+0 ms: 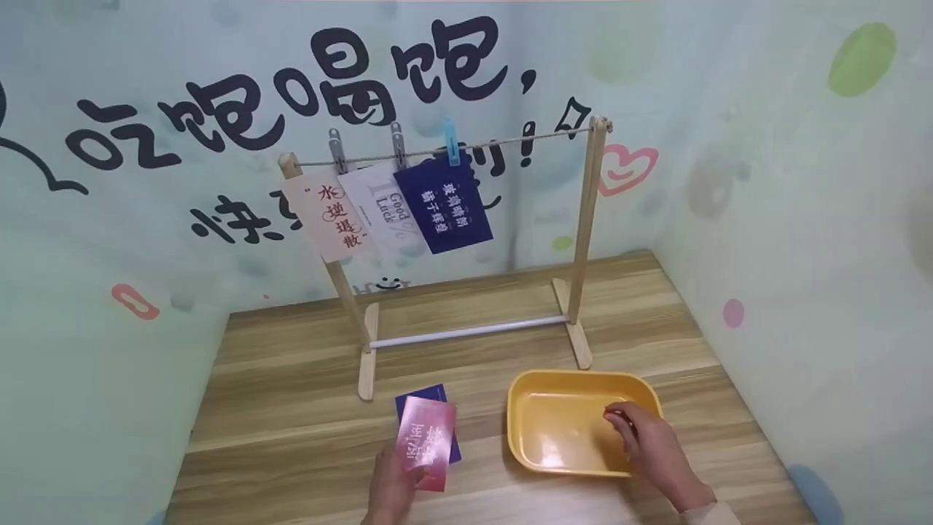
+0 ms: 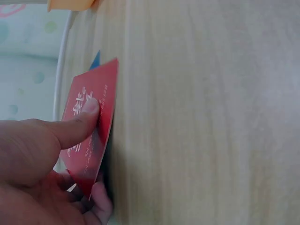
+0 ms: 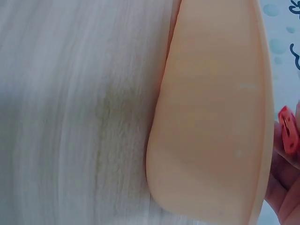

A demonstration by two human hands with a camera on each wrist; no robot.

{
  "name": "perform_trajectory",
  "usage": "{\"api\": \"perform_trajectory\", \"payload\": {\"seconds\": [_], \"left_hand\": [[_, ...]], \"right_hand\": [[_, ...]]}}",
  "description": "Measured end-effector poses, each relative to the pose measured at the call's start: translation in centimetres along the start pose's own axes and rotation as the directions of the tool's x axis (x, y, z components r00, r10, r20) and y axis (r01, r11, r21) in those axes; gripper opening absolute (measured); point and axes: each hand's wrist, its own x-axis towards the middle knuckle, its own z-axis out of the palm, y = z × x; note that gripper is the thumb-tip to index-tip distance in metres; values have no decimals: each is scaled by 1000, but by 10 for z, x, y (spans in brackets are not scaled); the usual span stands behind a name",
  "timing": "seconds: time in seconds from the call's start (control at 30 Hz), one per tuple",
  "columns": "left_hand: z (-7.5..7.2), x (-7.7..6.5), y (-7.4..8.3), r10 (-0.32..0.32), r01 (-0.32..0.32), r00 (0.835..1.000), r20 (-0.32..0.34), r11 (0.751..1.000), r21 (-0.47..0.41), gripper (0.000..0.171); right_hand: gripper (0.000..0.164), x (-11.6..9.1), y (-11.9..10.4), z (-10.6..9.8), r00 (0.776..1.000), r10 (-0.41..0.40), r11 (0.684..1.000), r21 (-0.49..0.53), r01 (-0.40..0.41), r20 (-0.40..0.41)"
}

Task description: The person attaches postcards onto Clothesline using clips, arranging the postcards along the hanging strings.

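My left hand [image 1: 393, 485] pinches a red card [image 1: 428, 441] with white lettering, thumb on its face and fingers behind in the left wrist view. Partly covered by it, a dark blue card [image 1: 456, 446] lies on the wooden table. Over the right side of a yellow plastic tub [image 1: 557, 426], my right hand [image 1: 649, 445] holds a small red clothespin [image 3: 288, 130]; in the right wrist view the tub's rim hides part of that hand. The tub's visible floor shows nothing lying on it.
Behind stands a wooden rack [image 1: 585, 226] with a rope [image 1: 525, 138] across its top. Two grey clothespins [image 1: 336, 151] and a light blue clothespin [image 1: 452, 142] hold three cards there, the rightmost a dark blue card [image 1: 444, 204]. A white rod [image 1: 470, 332] joins the rack's feet.
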Motion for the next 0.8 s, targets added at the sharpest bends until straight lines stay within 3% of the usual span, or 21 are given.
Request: {"api": "perform_trajectory", "payload": {"seconds": [0.13,0.2,0.33,0.53,0.67,0.8], "left_hand": [[-2,2,-3,23,-17,999,22,968,-251,53],[-2,2,-4,-1,11,999,34,955,-296,48],[0,2,-1,-56,63,998,34,966,-252,43],[-1,3,7,-115,117,993,23,976,-182,44],[-2,6,10,-175,180,984,47,971,-155,41],[-2,7,12,-206,218,976,75,950,-221,37]], "right_hand": [[12,1,0,2,995,-31,999,7,32,-93],[14,1,0,3,993,-39,999,2,40,-112],[15,0,2,3,997,-16,1000,12,17,-77],[20,-4,1,0,996,77,997,-1,-77,49],[29,-3,-2,-3,987,124,992,-32,-121,99],[34,0,-3,-4,995,76,997,5,-76,64]]}}
